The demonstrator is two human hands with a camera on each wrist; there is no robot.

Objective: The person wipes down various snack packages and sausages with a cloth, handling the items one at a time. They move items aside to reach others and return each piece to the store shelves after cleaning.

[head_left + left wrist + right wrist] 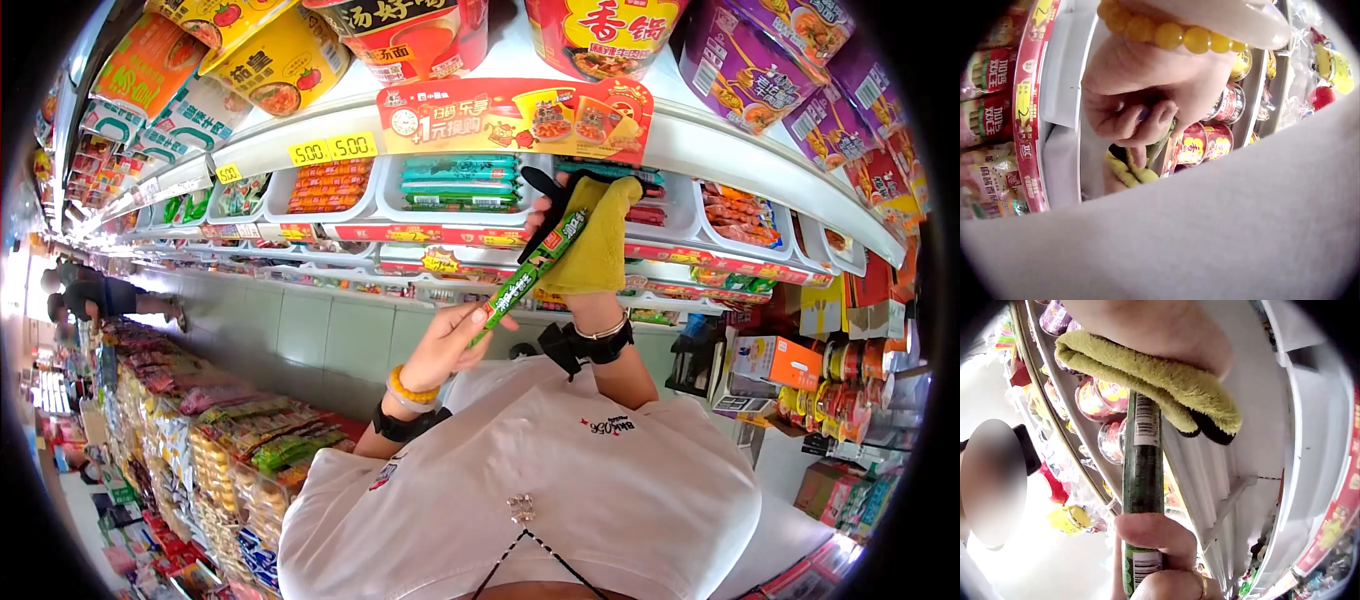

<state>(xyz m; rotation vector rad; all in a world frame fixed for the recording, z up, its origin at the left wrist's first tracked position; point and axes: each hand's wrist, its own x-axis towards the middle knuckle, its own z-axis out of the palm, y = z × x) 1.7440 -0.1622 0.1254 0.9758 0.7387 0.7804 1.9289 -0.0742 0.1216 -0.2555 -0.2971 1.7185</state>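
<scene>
Between the two hands a long green printed packet (530, 278) slants up to the right. My left hand (450, 345) pinches its lower end; in the left wrist view that hand (1141, 94) has curled fingers. My right hand (592, 304) grips a yellow-green cloth (605, 235) with black parts around the packet's upper end. The right wrist view has the folded cloth (1147, 375) against the packet (1142, 487), below my right hand (1160, 328), with left fingers (1160, 534) round the lower part. The cloth mostly hides the right fingers.
Shelf trays of wrapped sticks, including a green-and-teal tray (460, 185) and an orange tray (328, 187), lie behind the hands. Instant noodle tubs (605, 35) stand above a promotional sign (515, 118). Bagged snacks (230, 440) fill the lower left; other people (105, 297) are at far left.
</scene>
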